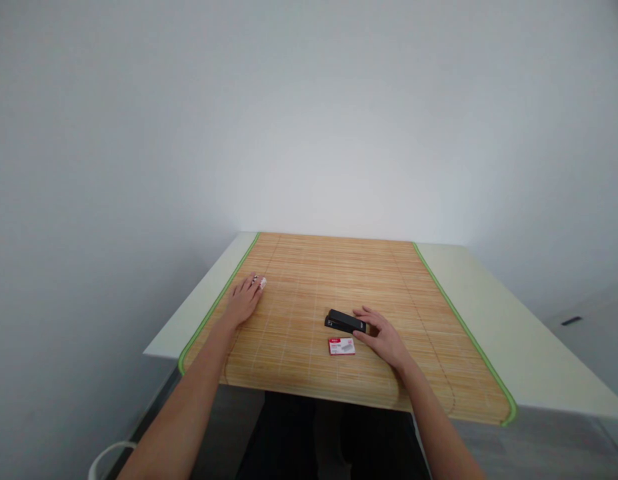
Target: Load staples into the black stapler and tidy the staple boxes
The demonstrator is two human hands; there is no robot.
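A black stapler (343,322) lies on a bamboo mat (309,280) near the middle of the table. Just in front of it sits a small red and white box of staples (341,346). My right hand (383,337) rests on the mat beside the stapler's right end, fingers stretched toward it and touching it, holding nothing. My left hand (245,297) lies flat on the mat near its left edge, fingers spread, with a ring and a pale fingertip showing.
The mat has a green border (216,300) and covers most of a pale table (493,313) set against a white wall. The table's near edge runs in front of me, with dark floor below. A white curved chair part (105,459) shows at bottom left.
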